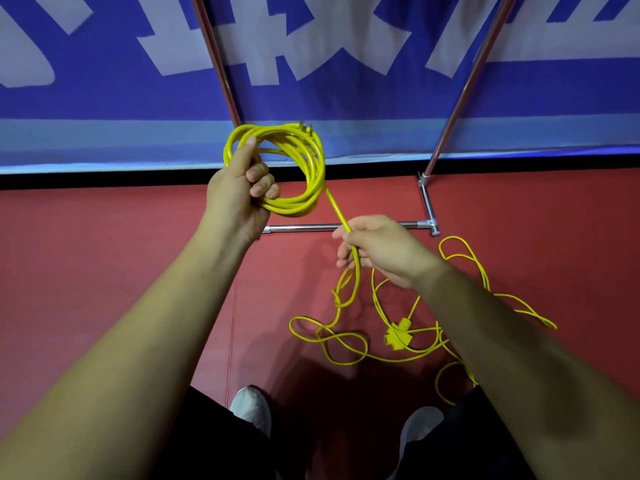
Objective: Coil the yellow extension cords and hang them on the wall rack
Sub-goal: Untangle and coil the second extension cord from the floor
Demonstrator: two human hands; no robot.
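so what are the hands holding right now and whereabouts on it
Both hold one yellow extension cord. The left hand grips the coil at its left side; the right hand pinches the cord just below the coil.

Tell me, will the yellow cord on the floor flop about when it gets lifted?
Probably floppy: the loose cord lies in wandering loops on the red floor. It likely holds curves, since the coil in the left hand forms round turns. The socket block may drag and swing.
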